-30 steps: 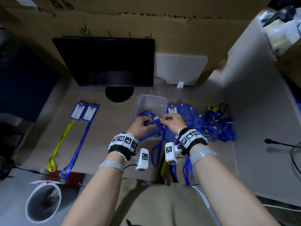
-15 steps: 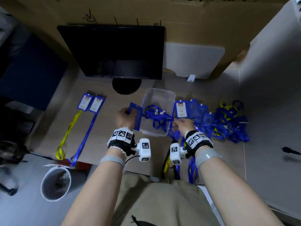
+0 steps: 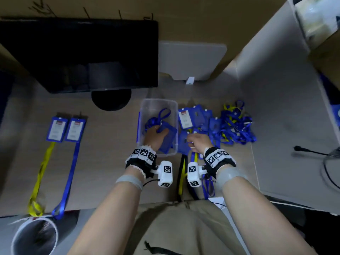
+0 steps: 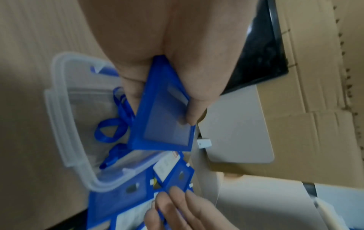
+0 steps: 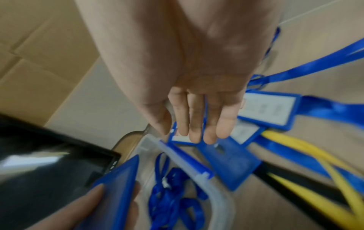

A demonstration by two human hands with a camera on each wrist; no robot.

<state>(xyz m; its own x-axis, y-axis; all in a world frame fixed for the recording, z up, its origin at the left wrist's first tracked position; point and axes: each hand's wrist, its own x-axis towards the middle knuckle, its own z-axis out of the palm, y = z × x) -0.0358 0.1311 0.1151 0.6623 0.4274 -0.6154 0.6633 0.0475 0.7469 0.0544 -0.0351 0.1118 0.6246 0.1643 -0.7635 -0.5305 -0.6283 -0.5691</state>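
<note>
My left hand (image 3: 155, 136) pinches an empty blue badge holder (image 3: 167, 138) between thumb and fingers, low over a clear plastic box (image 3: 159, 102). The left wrist view shows the thumb on the badge holder (image 4: 165, 121) above the box (image 4: 59, 109). A loose blue lanyard (image 3: 158, 118) lies in the box. My right hand (image 3: 198, 140) hovers over a pile of blue badge holders (image 3: 202, 120) right of the box. In the right wrist view the right hand (image 5: 187, 133) has straight fingers (image 5: 194, 124) touching a holder (image 5: 183, 137) and grips nothing.
A black monitor (image 3: 79, 56) stands behind the box. Two filled badges (image 3: 57, 128) lie at the left with a yellow lanyard (image 3: 41, 173) and a blue one (image 3: 70, 170). Tangled lanyards (image 3: 235, 124) lie far right. A bin (image 3: 35, 236) stands at lower left, cables (image 3: 303, 150) at right.
Both hands worked together over the box a second ago. The left hand then swung the holder out left and has now brought it back over the box; the right hand moved to the pile.
</note>
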